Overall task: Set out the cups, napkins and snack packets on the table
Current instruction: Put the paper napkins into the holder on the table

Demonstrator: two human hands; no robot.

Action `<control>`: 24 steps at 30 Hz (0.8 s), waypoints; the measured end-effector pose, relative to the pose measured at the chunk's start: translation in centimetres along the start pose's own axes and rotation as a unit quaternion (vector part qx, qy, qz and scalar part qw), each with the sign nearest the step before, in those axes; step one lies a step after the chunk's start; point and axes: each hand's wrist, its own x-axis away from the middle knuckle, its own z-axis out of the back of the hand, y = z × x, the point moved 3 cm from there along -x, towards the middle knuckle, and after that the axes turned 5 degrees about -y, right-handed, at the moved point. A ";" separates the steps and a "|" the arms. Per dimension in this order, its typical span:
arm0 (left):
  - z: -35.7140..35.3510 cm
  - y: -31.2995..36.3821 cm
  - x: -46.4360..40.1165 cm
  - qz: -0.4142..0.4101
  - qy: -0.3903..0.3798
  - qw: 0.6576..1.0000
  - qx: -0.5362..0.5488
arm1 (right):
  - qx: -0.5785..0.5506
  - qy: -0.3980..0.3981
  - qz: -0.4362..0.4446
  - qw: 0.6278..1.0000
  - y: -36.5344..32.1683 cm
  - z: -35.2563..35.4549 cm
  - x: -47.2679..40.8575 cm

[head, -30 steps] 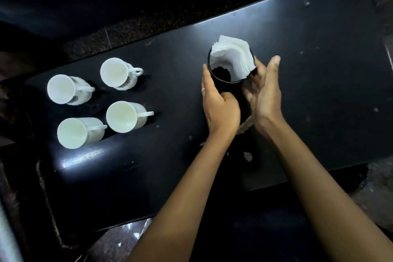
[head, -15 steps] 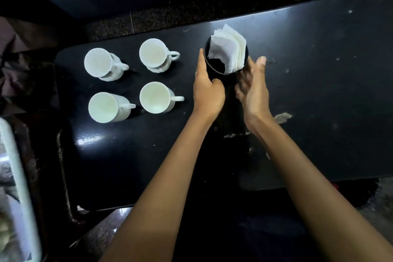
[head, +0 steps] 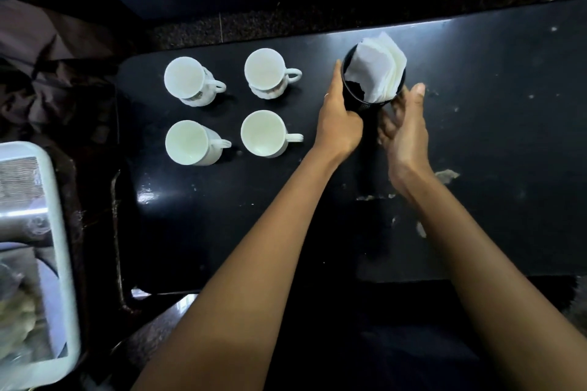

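Several white cups [head: 265, 133] stand in two rows on the left half of the black table [head: 492, 136], handles to the right. Just right of them stands a black round holder [head: 352, 98] with a stack of white napkins [head: 378, 70] sticking out of it. My left hand [head: 340, 119] grips the holder's left side, thumb curled round its front. On the holder's right side is my right hand [head: 403, 130], fingers spread and nearly straight, at or just off its wall. No snack packets are clearly in view.
A white-rimmed tray [head: 60, 232] with blurred contents sits at the lower left, off the table's left end. Dark cloth [head: 54, 86] lies beyond it. The table's right half holds only small pale scuffs [head: 446, 175]. Speckled floor runs behind the far edge.
The holder with napkins has moved left, close to the cups, with both hands around it. My right hand's fingers now look looser on its side. The view has shifted left.
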 end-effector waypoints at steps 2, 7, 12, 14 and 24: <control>0.1 0.1 -0.1 0.000 -0.009 1.000 -0.006 | -0.002 0.008 -0.001 1.000 0.0 0.1 0.0; 0.5 0.1 0.4 -0.026 -0.011 0.999 -0.023 | 0.008 0.035 -0.013 0.999 -0.2 0.0 0.5; 2.1 -1.0 2.9 -0.064 0.072 0.995 -0.030 | 0.114 0.141 0.005 0.983 -0.5 0.6 2.2; 2.9 -1.5 4.9 -0.080 0.096 0.991 -0.039 | 0.174 0.167 0.049 0.969 -0.8 -0.1 4.2; 10.7 -3.4 16.5 -0.114 0.220 0.968 -0.045 | 0.318 -0.022 0.163 0.934 1.5 -11.6 14.0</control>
